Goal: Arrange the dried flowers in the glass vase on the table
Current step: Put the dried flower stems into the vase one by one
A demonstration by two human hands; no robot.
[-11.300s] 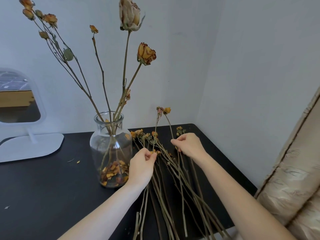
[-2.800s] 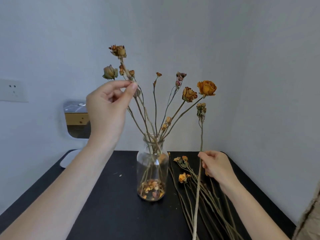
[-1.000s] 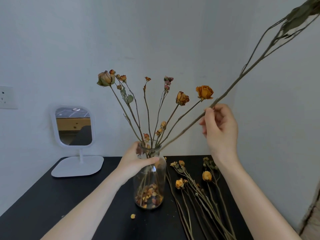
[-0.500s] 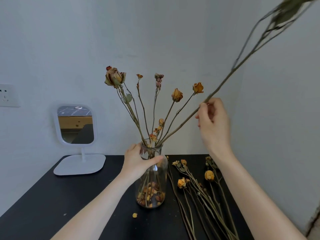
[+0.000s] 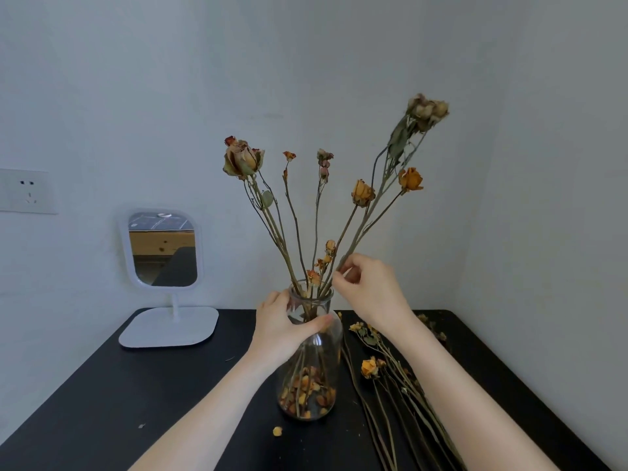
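Note:
A clear glass vase (image 5: 314,379) stands on the black table (image 5: 153,396), with loose petals in its bottom and several dried roses fanning upward. My left hand (image 5: 283,326) grips the vase's neck. My right hand (image 5: 368,288) pinches the lower stem of a tall dried flower (image 5: 426,110), whose pale head leans up to the right and whose stem runs down into the vase mouth. A pile of loose dried flowers (image 5: 390,375) lies on the table right of the vase, partly hidden by my right forearm.
A white standing mirror (image 5: 163,253) sits at the back left of the table. A fallen petal (image 5: 277,431) lies in front of the vase. A wall socket (image 5: 25,192) is at the far left. Walls close the back and right sides.
My right hand slid down the tall stem toward the vase mouth, pushing the flower deeper, so its head has come into view. My left hand stays on the vase neck.

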